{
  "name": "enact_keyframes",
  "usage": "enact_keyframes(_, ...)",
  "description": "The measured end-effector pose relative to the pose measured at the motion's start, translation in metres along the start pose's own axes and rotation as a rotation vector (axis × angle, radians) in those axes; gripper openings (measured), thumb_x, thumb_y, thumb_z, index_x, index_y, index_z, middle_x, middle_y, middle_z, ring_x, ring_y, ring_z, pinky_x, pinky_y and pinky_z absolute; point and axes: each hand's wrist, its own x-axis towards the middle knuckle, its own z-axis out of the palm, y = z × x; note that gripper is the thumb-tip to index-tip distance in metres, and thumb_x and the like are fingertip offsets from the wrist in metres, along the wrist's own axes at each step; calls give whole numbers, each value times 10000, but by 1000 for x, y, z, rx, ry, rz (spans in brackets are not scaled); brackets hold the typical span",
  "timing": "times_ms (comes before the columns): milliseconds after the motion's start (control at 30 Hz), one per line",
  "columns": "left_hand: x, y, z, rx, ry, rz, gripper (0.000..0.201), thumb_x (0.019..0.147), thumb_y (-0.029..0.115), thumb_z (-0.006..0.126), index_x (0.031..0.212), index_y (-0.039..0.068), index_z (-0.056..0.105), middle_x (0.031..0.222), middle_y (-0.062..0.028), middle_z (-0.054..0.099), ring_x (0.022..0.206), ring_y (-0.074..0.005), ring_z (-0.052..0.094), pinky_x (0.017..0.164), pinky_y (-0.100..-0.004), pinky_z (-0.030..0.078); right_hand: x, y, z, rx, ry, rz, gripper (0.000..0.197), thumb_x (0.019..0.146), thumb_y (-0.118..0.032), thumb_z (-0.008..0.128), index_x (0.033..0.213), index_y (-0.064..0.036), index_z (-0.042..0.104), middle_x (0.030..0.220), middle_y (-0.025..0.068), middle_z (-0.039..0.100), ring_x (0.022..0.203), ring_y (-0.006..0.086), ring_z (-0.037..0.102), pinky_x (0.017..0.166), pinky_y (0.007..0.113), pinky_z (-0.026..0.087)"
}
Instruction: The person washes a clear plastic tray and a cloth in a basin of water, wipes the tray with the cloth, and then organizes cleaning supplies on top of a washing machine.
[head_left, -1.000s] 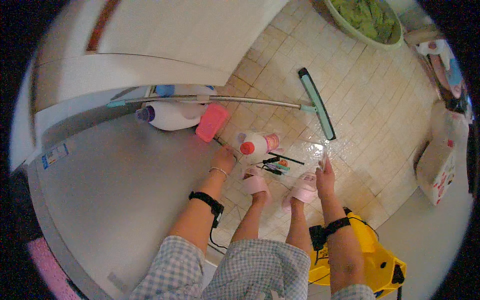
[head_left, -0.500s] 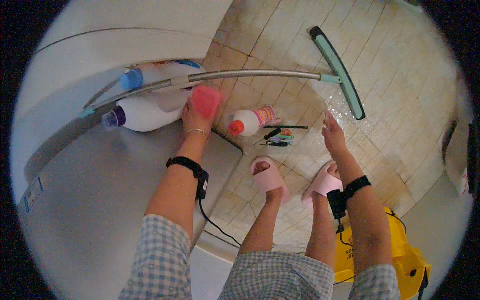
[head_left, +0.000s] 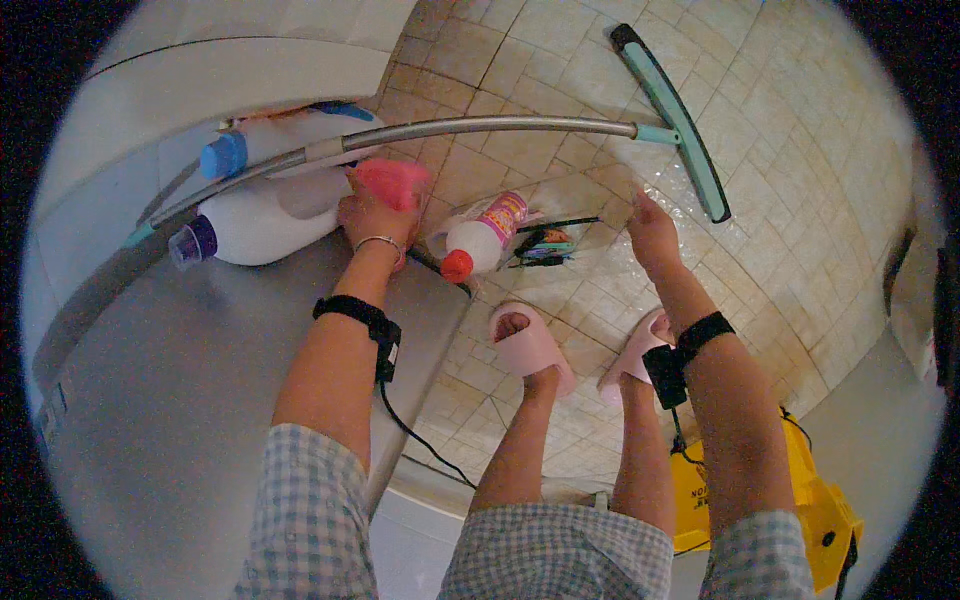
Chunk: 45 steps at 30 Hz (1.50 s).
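My left hand [head_left: 378, 218] is closed on a bright pink object [head_left: 393, 183], its kind blurred, beside the grey appliance top. My right hand [head_left: 655, 235] pinches what looks like a thin clear plastic sheet [head_left: 590, 185], whose faint edge runs leftward above the floor. Between my hands, a white bottle [head_left: 485, 238] with a red cap and pink label lies tilted, cap toward me. Close to its right is a cluster of small dark and coloured tools [head_left: 543, 247]. I cannot tell whether the bottle and tools lie in the plastic or under it.
A squeegee [head_left: 675, 120] lies on the tiled floor, its long metal pole [head_left: 470, 127] crossing beyond my left hand. Under the pole rest a white jug with purple cap [head_left: 265, 220] and a blue-capped bottle [head_left: 285, 140]. A yellow plastic thing [head_left: 810, 510] stands at lower right.
The view has shifted slightly. The white bottle has turned, its red cap now nearer me. My left hand has moved left with the pink object, whose shape now looks wider and flatter.
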Motion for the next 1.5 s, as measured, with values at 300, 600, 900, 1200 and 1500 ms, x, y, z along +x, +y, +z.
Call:
enact_keyframes(300,-27,3,-44,-313,65,-7,1048,555,447,713,1329,38,137,1187,-244,410,1116,-374,378,960,-409,305,-14,-37,-14,-255,22,73,574,707,-198,630,1225,-75,417,1098,175,533,982,324,524,819,354,432)
enact_keyframes(600,-106,29,-152,-451,203,-62,1027,563,419,741,1314,13,170,1194,-234,396,1056,-364,413,912,-427,337,-102,-89,-2,-108,82,31,499,717,-180,627,1173,-57,463,1098,167,512,916,262,536,779,334,435)
enact_keyframes(900,-199,58,-223,-852,594,59,1096,545,236,775,1334,-3,54,1210,-228,358,1136,-354,356,945,-440,312,-161,-115,-19,323,-222,246,318,812,-184,539,1080,-13,524,907,93,602,810,176,563,709,264,446)
enact_keyframes(1200,-271,145,-188,-866,77,312,1065,506,139,759,1349,80,111,1232,-220,296,1112,-355,336,929,-449,299,-169,-117,-59,757,-119,444,304,863,-249,477,1035,-5,530,875,72,602,729,142,575,641,246,464)
enact_keyframes(1500,-223,177,-102,-587,153,703,794,616,-31,578,1317,192,279,1218,-147,311,1160,-353,301,979,-465,261,-138,-73,-55,852,-137,534,242,850,-172,487,1010,8,508,826,82,600,696,141,558,653,252,463)
